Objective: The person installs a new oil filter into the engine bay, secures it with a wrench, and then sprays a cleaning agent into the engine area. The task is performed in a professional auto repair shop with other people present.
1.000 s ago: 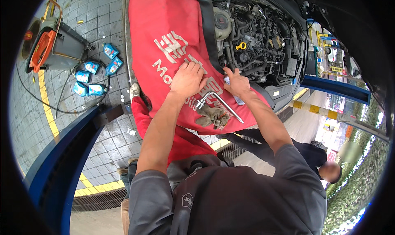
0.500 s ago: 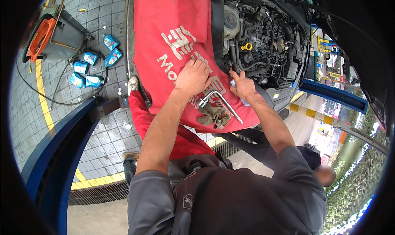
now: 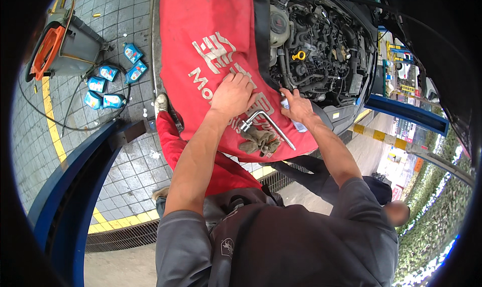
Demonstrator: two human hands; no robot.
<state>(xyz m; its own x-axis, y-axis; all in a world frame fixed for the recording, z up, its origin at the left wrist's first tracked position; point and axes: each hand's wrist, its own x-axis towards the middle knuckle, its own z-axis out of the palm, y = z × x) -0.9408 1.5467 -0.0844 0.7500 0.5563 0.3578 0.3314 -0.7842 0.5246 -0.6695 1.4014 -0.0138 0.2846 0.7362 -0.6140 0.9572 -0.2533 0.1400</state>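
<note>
A red fender cover (image 3: 201, 31) with pale lettering and a dark edge lies over the car's front side. My left hand (image 3: 232, 95) rests on it with the fingers curled down; whatever they grip, if anything, is hidden beneath them. Close to the engine bay, my right hand (image 3: 297, 106) is wrapped round a slim white spray can (image 3: 300, 127), index finger near its upper end. Between my forearms lies an L-shaped socket wrench (image 3: 270, 120). Its bent end touches a pair of dirty grey work gloves (image 3: 259, 140).
The uncovered engine (image 3: 321, 51) with a yellow dipstick ring (image 3: 299, 55) sits at the right. Several blue oil bottles (image 3: 107, 72) and a grey bin (image 3: 78, 46) stand on the tiled floor at left. Blue lift arms (image 3: 75, 181) flank me. Another person (image 3: 374, 189) is at lower right.
The view has shifted slightly. My right hand has turned a little, so more of the spray can shows. My left hand stays nearly in place on the cover.
</note>
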